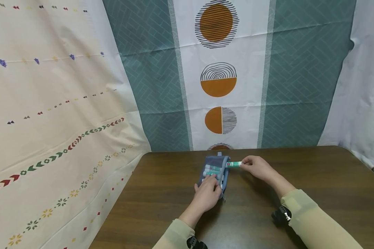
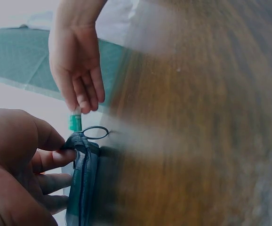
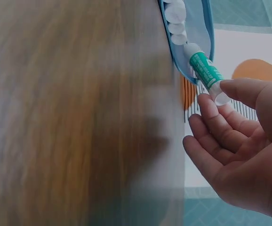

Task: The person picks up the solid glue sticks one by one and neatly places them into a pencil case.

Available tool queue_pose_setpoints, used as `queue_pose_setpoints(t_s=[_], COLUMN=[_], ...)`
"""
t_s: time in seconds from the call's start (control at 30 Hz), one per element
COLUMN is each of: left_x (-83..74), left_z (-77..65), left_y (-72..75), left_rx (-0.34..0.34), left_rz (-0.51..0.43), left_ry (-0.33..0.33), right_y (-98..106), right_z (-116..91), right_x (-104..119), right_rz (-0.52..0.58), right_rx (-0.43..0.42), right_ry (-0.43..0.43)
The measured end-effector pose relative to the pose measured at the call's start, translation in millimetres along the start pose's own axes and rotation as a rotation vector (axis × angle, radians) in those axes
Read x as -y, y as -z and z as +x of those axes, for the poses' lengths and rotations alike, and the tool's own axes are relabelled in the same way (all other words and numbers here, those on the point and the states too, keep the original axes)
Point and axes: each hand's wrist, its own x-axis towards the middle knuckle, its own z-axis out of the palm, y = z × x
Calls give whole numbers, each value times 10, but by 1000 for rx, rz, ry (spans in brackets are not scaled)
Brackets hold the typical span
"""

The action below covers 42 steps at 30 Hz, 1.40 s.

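Observation:
A blue zippered pouch (image 1: 214,162) with a see-through side lies on the table, its opening facing right. Several white and green glue sticks (image 3: 175,15) sit inside it. My left hand (image 1: 207,193) holds the pouch's near end, thumb and forefinger pinching its edge (image 2: 75,141) in the left wrist view. Between right thumb and fingers, my right hand (image 1: 258,167) pinches the end of one green and white glue stick (image 1: 234,164). In the right wrist view that stick's far end (image 3: 192,48) is at the pouch's opening. The other right fingers are loosely bent.
The brown wooden table (image 1: 162,193) extends to both sides of the pouch. Behind its far edge hangs a green and white cloth (image 1: 152,86) with orange circles. A patterned cream cloth (image 1: 50,103) hangs along the left. A cord loop (image 2: 96,132) sticks out from the pouch.

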Motion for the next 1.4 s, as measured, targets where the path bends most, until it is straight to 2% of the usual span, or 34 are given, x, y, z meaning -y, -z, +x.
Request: queue_pose_setpoints(t_s=[0.37, 0.63, 0.97, 1.4], left_x=[-17, -17, -22, -2], left_z=[22, 17, 22, 11], left_y=[2, 10, 14, 16], left_rx=[6, 8, 6, 13], left_rz=[12, 19, 20, 4], left_ry=[2, -2, -2, -9], right_y=[-137, -238, -337, -441], right_z=[152, 242, 317, 314], right_x=[83, 152, 167, 195], right_rz=[-13, -28, -62, -63], right_rx=[-18, 1, 26, 11], right_ry=[-29, -50, -9, -2])
